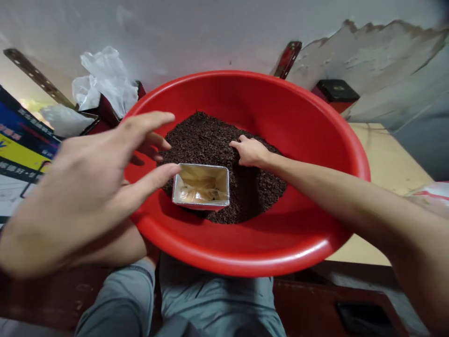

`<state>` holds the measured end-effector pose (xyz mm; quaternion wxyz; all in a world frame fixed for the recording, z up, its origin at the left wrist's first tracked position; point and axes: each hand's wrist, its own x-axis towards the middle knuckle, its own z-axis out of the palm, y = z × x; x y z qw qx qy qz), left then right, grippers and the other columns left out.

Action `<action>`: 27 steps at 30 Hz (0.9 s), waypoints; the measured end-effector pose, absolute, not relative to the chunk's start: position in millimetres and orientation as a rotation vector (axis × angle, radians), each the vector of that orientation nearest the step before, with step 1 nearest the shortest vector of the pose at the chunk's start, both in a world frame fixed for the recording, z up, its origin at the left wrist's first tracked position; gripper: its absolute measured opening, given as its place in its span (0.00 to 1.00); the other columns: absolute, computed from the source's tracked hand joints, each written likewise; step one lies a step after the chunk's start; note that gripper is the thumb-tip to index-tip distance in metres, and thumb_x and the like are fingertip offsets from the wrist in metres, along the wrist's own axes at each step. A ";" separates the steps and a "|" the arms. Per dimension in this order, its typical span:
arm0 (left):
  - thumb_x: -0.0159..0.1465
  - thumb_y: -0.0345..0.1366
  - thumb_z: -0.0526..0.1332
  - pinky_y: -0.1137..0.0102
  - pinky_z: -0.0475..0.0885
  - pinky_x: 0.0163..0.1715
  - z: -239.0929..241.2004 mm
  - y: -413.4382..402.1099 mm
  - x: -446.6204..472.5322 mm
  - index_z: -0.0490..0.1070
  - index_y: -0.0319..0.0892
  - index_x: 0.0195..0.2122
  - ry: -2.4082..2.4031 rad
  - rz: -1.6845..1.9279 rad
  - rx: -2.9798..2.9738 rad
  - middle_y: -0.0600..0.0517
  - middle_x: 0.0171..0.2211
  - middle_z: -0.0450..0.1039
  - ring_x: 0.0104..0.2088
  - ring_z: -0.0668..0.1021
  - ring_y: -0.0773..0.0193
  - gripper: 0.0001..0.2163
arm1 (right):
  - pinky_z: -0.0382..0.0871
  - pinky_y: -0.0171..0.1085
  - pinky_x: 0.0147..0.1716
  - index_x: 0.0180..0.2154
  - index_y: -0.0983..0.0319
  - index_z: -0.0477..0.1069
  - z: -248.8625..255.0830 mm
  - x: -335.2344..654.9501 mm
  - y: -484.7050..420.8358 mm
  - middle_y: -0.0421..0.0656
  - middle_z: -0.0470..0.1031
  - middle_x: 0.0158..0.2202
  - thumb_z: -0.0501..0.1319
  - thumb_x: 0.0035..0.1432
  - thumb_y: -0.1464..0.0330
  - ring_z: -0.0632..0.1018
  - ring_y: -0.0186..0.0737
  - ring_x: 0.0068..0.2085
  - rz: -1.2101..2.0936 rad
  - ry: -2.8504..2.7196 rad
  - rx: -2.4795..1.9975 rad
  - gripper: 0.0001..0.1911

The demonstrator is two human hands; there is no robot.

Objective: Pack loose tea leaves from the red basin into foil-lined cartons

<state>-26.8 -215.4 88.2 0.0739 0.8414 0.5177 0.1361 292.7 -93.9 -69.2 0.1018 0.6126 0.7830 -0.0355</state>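
Note:
A large red plastic basin (312,126) holds a heap of dark, dry leaf shreds that look like loose tea leaves (206,133). An open rectangular box (200,206) with a silvery rim and a shiny lining sits in the basin on the near side of the heap. Close to its left corner is my left hand (94,178), open, with thumb and fingers apart and nothing in them. My right hand (250,152) reaches in from the right, its fingers curled into the tea leaves and their tips partly hidden.
Crumpled clear plastic bags (107,82) and dark boxes stand behind on the left, beside a printed carton (24,145). A black-topped box (336,91) is at the back right, near a pale board (389,154). A dark phone-like object (365,318) lies at lower right.

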 end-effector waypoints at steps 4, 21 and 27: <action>0.69 0.50 0.58 0.58 0.70 0.61 73.5 -181.1 5.9 0.66 0.46 0.70 1.455 0.049 2.772 0.48 0.56 0.79 0.56 0.80 0.50 0.30 | 0.74 0.48 0.49 0.66 0.57 0.69 -60.3 288.4 -89.2 0.56 0.71 0.58 0.65 0.58 0.68 0.81 0.58 0.50 -0.049 2.355 1.745 0.34; 0.55 0.42 0.67 0.71 0.68 0.33 21.1 -41.6 82.2 0.84 0.39 0.34 1.147 -0.168 2.224 0.55 0.26 0.76 0.31 0.72 0.64 0.13 | 0.76 0.49 0.54 0.61 0.64 0.71 26.4 283.7 -123.4 0.44 0.78 0.47 0.69 0.50 0.64 0.78 0.46 0.48 -0.482 3.023 2.050 0.35; 0.51 0.27 0.63 0.67 0.70 0.41 -2.8 -34.2 75.6 0.69 0.40 0.22 0.875 0.076 2.208 0.56 0.23 0.68 0.33 0.69 0.64 0.04 | 0.71 0.49 0.57 0.55 0.62 0.72 16.5 265.1 -134.8 0.47 0.77 0.51 0.70 0.49 0.64 0.77 0.48 0.51 -0.735 3.318 1.765 0.30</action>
